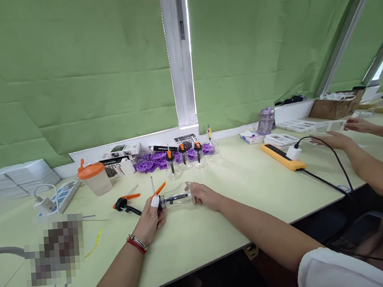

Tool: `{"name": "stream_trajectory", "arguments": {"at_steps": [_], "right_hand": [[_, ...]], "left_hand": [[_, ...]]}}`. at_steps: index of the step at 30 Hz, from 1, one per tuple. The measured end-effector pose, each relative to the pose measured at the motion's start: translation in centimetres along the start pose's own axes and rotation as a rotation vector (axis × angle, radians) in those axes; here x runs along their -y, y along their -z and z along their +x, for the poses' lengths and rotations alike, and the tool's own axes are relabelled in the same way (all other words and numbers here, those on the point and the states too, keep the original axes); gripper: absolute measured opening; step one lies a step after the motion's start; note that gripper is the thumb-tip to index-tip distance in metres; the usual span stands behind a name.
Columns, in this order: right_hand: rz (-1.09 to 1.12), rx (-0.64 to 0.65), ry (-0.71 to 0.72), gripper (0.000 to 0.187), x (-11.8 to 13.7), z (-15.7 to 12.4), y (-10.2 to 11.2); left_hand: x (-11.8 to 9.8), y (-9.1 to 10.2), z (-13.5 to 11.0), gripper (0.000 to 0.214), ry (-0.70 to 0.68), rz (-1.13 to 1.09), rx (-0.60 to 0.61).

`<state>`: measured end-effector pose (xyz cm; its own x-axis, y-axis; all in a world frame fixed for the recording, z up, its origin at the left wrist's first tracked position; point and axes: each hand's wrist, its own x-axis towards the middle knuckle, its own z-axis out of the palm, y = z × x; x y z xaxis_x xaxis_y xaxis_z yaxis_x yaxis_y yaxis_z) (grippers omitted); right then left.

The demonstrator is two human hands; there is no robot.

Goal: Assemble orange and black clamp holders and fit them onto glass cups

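Note:
My left hand, with a white cover on the thumb, is closed round the black cap end of a clear bottle. An orange lever sticks up at that end, and a black stem runs inside the bottle. At the wide base, the fingers of my right hand grip the same bottle, which lies nearly level above the table. Just left of my left hand, a loose black top with an orange lever rests on the table. A screwdriver shows behind the bottle.
Several clear bottles with black-and-orange tops stand behind, before purple plastic parts. An orange-lidded cup and a white power strip are left. Right are a yellow power strip with a cable and another person's hands.

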<state>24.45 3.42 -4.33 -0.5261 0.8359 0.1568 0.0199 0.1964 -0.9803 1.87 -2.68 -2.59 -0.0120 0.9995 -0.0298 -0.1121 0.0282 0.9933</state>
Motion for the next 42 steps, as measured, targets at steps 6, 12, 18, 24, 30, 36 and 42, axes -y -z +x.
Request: {"name": "stream_trajectory", "arguments": {"at_steps": [6, 12, 18, 24, 30, 36, 42], "right_hand": [[0.116, 0.008, -0.023, 0.075, 1.2, -0.4, 0.0], [0.019, -0.042, -0.116, 0.061, 0.2, 0.4, -0.2], [0.084, -0.029, -0.031, 0.055, 1.1, -0.3, 0.0], [0.161, -0.018, -0.069, 0.058, 0.9, 0.0, 0.0], [0.047, -0.060, -0.084, 0.060, 0.5, 0.2, -0.2], [0.199, -0.018, -0.030, 0.073, 0.9, -0.3, 0.2], [0.072, -0.067, -0.095, 0.055, 0.0, 0.5, -0.1]], "left_hand": [[-0.1, 0.1, -0.1, 0.047, 0.035, -0.007, -0.010], [0.0, 0.2, 0.0, 0.047, 0.017, 0.019, 0.026], [-0.4, -0.1, 0.0, 0.045, 0.036, -0.011, -0.003], [0.0, 0.2, 0.0, 0.043, 0.028, 0.027, 0.027], [0.2, 0.3, 0.1, 0.044, 0.023, 0.028, 0.032], [0.0, 0.3, 0.0, 0.043, 0.025, 0.044, 0.028], [0.1, 0.2, -0.1, 0.042, 0.030, 0.040, 0.024]]}}
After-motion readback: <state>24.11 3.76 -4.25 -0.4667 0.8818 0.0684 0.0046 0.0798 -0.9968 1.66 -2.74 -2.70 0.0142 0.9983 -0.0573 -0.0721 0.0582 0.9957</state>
